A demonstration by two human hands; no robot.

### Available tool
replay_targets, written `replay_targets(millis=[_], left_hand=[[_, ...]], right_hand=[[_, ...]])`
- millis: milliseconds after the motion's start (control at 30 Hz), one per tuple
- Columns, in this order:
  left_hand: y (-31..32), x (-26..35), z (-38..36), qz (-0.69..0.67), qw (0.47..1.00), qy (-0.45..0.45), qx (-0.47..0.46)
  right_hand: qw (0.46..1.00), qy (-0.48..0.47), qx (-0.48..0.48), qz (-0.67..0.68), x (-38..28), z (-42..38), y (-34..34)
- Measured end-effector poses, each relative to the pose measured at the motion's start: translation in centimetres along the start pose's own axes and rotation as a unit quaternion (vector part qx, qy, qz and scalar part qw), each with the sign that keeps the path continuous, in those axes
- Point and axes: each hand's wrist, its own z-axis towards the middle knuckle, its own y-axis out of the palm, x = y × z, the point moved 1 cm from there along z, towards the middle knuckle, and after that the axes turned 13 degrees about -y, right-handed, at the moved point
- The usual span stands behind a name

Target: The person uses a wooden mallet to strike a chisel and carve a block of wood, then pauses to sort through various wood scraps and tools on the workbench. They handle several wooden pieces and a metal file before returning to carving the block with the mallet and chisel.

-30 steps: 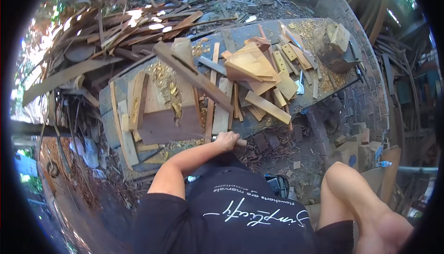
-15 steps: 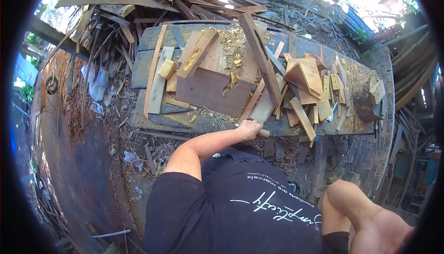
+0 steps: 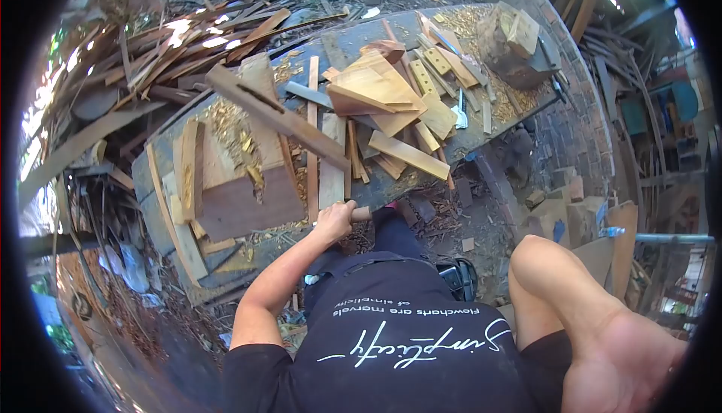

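My left hand (image 3: 335, 221) is closed around a tool with a round wooden handle (image 3: 362, 214) at the workbench's near edge. The handle's end sticks out to the right of the fist; the tool's other end is mostly hidden. Just beyond the hand lies a grey board (image 3: 332, 172). A long dark beam (image 3: 286, 120) with a slot lies across a wide brown wood block (image 3: 244, 202) strewn with chips. At the lower right my right arm is bent up, bringing my right hand (image 3: 628, 364) close to the camera. Its fingers are out of view.
Wood offcuts (image 3: 408, 155), drilled pieces (image 3: 423, 77) and a log (image 3: 511, 56) crowd the right side of the workbench (image 3: 481, 135). Scrap wood (image 3: 158, 48) is heaped behind it. A brick wall (image 3: 560, 75) runs along the right.
My view has swung right, so the bench sits tilted and further left in the picture. The left hand still grips the wooden handle at the bench edge; the right arm remains raised.
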Motion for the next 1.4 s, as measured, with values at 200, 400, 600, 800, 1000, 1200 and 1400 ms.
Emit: replay_targets(millis=[200,400,600,800,1000,1200,1400], left_hand=[[0.6,8.8,7.2,0.006,0.998,0.047,-0.037],[0.3,20.2,14.6,0.008,0.989,0.13,-0.076],[0.9,29.1,19.9,0.077,0.971,0.153,-0.17],[2.5,32.1,25.7,0.057,0.977,0.106,-0.176],[-2.4,36.7,29.9,0.123,0.984,0.122,-0.045],[-6.7,33.2,31.1,-0.026,0.981,0.132,0.142],[-4.0,23.8,26.8,0.024,0.997,0.008,0.07]], right_hand=[[0.999,0.022,0.017,-0.036,8.4,-7.8,-2.8],[0.938,0.308,0.141,0.068,15.9,-22.9,-3.4],[0.489,0.756,-0.35,0.26,9.0,-46.4,-5.6],[0.393,0.778,-0.38,0.309,5.3,-51.5,-6.3],[0.222,0.931,-0.077,0.278,5.3,-61.0,-6.5],[0.186,0.946,0.129,0.231,8.5,-69.1,-5.8],[0.258,0.937,0.185,0.149,12.7,-80.3,-2.1]])
